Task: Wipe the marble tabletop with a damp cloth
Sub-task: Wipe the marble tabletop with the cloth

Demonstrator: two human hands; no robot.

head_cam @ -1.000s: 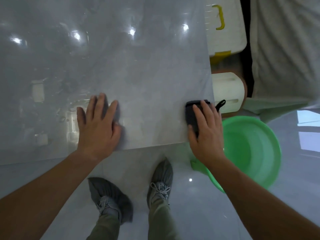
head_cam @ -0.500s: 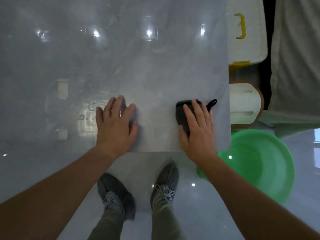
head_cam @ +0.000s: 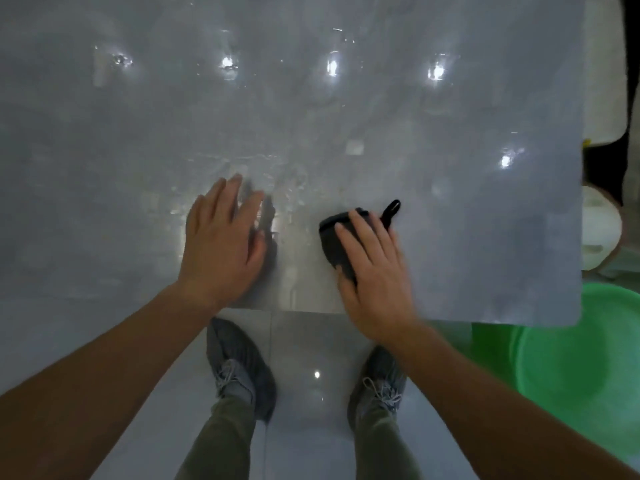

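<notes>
Near the front edge of the marble desk (head_cam: pixel 398 126), the right hand (head_cam: pixel 375 268) lay flat on a dark damp cloth (head_cam: pixel 334 242), fingers spread and pressing it down rather than pinching it. A small loop of the cloth stuck out on the far side of the fingers. The left hand (head_cam: pixel 221 244) rested just to the left, palm down and fingers splayed on bare marble, seemingly bracing the body. Wet streaks glistened on the surface beyond the left hand, which suggested that patch was already wiped.

The step in hand looked like a sideways wiping stroke along the near strip. By my judgement the next move called for steady downward pressure while the cloth slid on toward the left hand, which would have to lift clear, or else a push toward the far side, where most of the marble remained.

Against the picture from a second ago, the cloth sat well in from the desk's right edge instead of at that edge, and the green basin (head_cam: pixel 581 386) on the floor lay farther right in view.
</notes>
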